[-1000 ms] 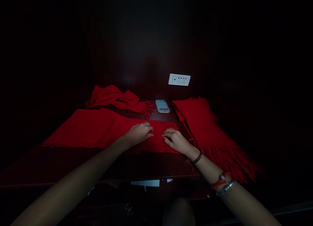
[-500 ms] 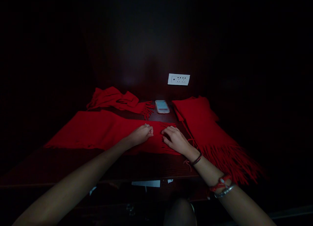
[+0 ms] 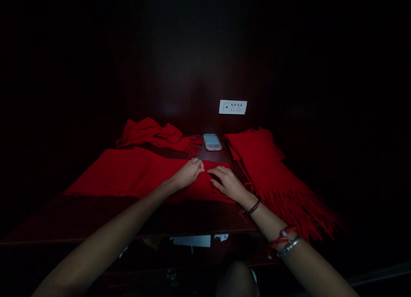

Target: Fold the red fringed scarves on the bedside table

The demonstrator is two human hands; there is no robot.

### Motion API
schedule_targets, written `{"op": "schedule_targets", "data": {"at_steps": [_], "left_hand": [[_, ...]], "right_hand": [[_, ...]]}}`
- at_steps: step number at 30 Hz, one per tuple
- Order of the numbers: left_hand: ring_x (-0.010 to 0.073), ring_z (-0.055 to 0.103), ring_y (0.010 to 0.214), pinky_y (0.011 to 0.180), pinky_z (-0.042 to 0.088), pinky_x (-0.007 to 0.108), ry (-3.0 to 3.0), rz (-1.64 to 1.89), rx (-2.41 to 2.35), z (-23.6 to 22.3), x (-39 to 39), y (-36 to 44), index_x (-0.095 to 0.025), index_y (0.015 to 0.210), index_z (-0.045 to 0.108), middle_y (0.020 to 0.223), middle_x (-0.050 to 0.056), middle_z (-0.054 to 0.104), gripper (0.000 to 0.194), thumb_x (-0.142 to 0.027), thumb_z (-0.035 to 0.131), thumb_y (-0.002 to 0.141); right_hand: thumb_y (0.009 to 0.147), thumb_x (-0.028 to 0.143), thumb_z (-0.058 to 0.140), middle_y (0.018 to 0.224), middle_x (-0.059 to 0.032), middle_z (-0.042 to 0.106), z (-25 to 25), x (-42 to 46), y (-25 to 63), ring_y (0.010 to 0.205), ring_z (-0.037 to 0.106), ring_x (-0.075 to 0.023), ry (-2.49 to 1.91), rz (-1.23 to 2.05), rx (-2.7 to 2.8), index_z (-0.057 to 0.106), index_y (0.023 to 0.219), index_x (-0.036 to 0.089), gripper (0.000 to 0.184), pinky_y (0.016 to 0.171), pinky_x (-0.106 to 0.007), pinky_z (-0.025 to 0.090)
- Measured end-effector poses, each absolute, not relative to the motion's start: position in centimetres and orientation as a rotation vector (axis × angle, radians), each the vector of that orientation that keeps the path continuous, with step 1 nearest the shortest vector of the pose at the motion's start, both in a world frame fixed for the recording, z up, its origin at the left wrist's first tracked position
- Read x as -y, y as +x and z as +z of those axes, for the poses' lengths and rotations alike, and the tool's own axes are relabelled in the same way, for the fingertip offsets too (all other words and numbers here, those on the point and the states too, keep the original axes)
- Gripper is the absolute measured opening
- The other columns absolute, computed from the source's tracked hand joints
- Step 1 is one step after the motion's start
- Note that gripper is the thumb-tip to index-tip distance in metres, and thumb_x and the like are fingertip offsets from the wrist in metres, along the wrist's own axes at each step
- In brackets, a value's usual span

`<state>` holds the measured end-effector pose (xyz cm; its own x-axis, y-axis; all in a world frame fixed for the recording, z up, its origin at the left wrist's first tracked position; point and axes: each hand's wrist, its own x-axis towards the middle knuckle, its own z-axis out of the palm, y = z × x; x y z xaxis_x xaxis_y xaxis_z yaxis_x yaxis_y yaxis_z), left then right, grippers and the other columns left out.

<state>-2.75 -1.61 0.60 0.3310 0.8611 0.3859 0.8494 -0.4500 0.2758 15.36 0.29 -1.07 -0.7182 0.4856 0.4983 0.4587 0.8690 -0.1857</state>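
Observation:
A red scarf point(image 3: 128, 175) lies spread flat across the dark table point(image 3: 96, 217). My left hand point(image 3: 189, 173) rests on the scarf's right part with its fingers curled, the tips pinching the cloth. Just to the right, my right hand point(image 3: 226, 182) lies on the same scarf near its fringed end, fingers stretched and pressing on the fabric. The two hands almost touch at the fingertips. My right forearm wears several bracelets point(image 3: 284, 241).
A crumpled red scarf point(image 3: 150, 133) lies at the back left. A folded red scarf with fringe point(image 3: 276, 177) hangs over the right edge. A phone point(image 3: 212, 142) lies at the back, under a white wall socket point(image 3: 233, 107). The room is dark.
Both hands have slid a little farther away along the scarf and closer together; the left fingertips now pinch the cloth beside the right fingers.

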Motion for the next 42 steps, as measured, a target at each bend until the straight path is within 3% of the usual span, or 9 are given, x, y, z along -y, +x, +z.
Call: {"op": "schedule_targets", "data": {"at_steps": [10, 27, 34, 39, 42], "left_hand": [[0.0155, 0.046, 0.074, 0.074, 0.038, 0.028, 2.560, 0.577, -1.662, -0.5, 1.4, -3.1, -0.015, 0.071, 0.045, 0.077, 0.006, 0.051, 0.009, -0.013, 0.039, 0.078], [0.0153, 0.044, 0.076, 0.075, 0.037, 0.028, 2.594, 0.747, -1.657, -0.2, 1.2, -2.7, -0.014, 0.077, 0.044, 0.079, 0.005, 0.048, 0.013, -0.018, 0.034, 0.082], [0.0220, 0.040, 0.096, 0.082, 0.031, 0.041, 2.508, 0.283, -1.658, 0.1, 2.8, -3.4, -0.017, 0.096, 0.046, 0.104, 0.008, 0.044, 0.036, -0.046, 0.033, 0.080], [0.0267, 0.022, 0.117, 0.092, 0.019, 0.045, 2.418, 0.109, -1.647, 0.0, 3.3, -3.9, -0.021, 0.121, 0.031, 0.130, 0.011, 0.026, 0.053, -0.052, 0.031, 0.078], [0.0278, 0.011, 0.122, 0.093, 0.013, 0.048, 2.378, 0.026, -1.619, -0.2, 3.0, -4.1, -0.025, 0.128, 0.022, 0.136, 0.010, 0.015, 0.056, -0.052, 0.027, 0.080]], "right_hand": [[0.077, 0.018, 0.047, 0.080, -0.0038, 0.051, -1.5, -0.8, 15.3, 0.076, 0.048, -0.0116, -0.835, 0.213, 2.450, 0.054, 0.074, 0.015, 0.009, 0.071, -0.025, 0.038], [0.081, 0.020, 0.036, 0.081, -0.0047, 0.049, 0.1, -0.5, 16.1, 0.075, 0.045, -0.0130, -0.921, -0.045, 2.422, 0.049, 0.079, 0.015, 0.014, 0.068, -0.025, 0.034], [0.078, 0.019, 0.043, 0.083, -0.0058, 0.051, 0.1, -0.1, 16.5, 0.081, 0.045, -0.0154, -0.954, -0.091, 2.591, 0.052, 0.077, 0.015, 0.010, 0.069, -0.028, 0.033], [0.075, 0.029, 0.050, 0.085, -0.0034, 0.048, -0.4, -0.2, 16.6, 0.084, 0.044, -0.0148, -0.776, 0.087, 2.585, 0.054, 0.078, 0.017, 0.013, 0.073, -0.029, 0.033], [0.076, 0.025, 0.048, 0.082, -0.0029, 0.047, -0.7, -0.3, 16.8, 0.082, 0.044, -0.0139, -0.756, 0.136, 2.636, 0.054, 0.074, 0.016, 0.011, 0.072, -0.029, 0.033]]}}
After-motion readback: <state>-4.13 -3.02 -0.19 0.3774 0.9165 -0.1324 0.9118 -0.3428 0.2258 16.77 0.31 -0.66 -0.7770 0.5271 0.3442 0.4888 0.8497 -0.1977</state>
